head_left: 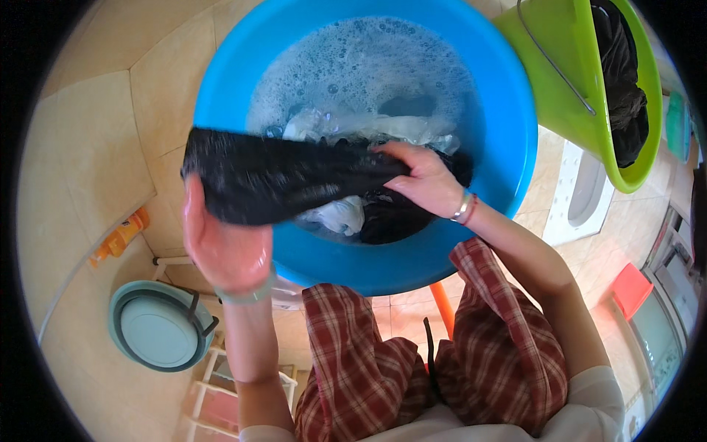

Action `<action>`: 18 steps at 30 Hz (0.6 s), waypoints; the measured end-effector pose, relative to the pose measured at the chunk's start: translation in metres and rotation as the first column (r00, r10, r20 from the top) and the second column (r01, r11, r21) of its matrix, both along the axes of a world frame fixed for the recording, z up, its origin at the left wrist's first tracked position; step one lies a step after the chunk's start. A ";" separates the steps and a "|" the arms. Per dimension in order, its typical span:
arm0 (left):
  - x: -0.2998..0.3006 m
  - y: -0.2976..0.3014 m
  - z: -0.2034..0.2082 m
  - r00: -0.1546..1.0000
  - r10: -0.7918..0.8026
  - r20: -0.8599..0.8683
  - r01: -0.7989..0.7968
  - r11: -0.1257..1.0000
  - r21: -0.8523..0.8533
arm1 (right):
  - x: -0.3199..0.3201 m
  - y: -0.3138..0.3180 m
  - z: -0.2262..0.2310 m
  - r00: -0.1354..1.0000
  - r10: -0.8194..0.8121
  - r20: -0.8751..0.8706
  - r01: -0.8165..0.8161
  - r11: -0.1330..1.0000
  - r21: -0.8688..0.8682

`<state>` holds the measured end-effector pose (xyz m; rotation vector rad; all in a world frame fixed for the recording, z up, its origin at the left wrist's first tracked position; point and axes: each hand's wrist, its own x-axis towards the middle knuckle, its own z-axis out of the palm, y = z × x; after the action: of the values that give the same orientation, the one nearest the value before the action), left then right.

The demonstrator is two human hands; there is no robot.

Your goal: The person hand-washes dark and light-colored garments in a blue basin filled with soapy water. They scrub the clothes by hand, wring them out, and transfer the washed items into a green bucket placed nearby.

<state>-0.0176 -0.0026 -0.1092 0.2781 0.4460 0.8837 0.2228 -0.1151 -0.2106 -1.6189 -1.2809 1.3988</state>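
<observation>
A wet black garment is stretched sideways above the blue basin; its exact kind cannot be made out. My right hand grips its narrower right end, thumb on top. At the wide left end, my left hand lies palm up with the thumb stretched out, its other fingers hidden by the cloth. That palm looks wet and flat. Below the garment, the basin holds sudsy water, more dark cloth, a white cloth and a clear plastic-like sheet.
A lime green bucket with dark clothes tilts at the upper right, near a white squat toilet. Grey-green washbasins hang at lower left by a white rack. An orange bottle stands at the left wall.
</observation>
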 end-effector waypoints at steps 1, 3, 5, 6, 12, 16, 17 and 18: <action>-0.001 0.012 -0.010 0.999 0.032 0.000 -0.032 0.993 -0.118 | 0.002 -0.006 0.006 0.990 -0.085 -0.110 0.071 0.990 -0.126; 0.012 0.024 -0.031 0.956 0.045 -0.289 -0.071 0.994 -0.083 | 0.005 -0.017 0.012 0.819 -0.358 -0.448 0.300 0.933 -0.197; 0.005 0.025 -0.079 0.906 0.024 -0.423 -0.040 0.999 -0.030 | 0.004 -0.015 0.034 0.524 -0.582 -0.622 0.432 0.811 -0.395; 0.013 0.018 -0.089 0.876 -0.057 -0.479 0.050 0.998 -0.026 | 0.006 -0.012 0.044 0.444 -0.630 -0.638 0.439 0.773 -0.458; 0.052 -0.017 -0.125 0.499 -0.068 -0.864 0.470 0.859 0.203 | 0.011 0.003 0.101 0.114 -0.692 -0.713 0.381 0.693 -0.612; 0.040 -0.017 -0.136 0.288 0.221 -0.932 0.624 0.695 0.357 | 0.025 0.005 0.123 -0.021 -0.703 -0.710 0.419 0.639 -0.645; 0.039 -0.014 -0.130 0.279 0.237 -0.931 0.618 0.698 0.362 | 0.032 0.002 0.121 -0.029 -0.682 -0.731 0.419 0.656 -0.628; 0.031 -0.014 -0.142 0.315 0.072 -0.946 0.581 0.774 0.252 | 0.037 -0.002 0.114 -0.036 -0.660 -0.751 0.417 0.673 -0.611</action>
<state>0.0131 -0.0164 -0.2509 1.4703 1.1819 0.3775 0.2596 -0.1173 -0.0970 -0.7344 0.3451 1.4963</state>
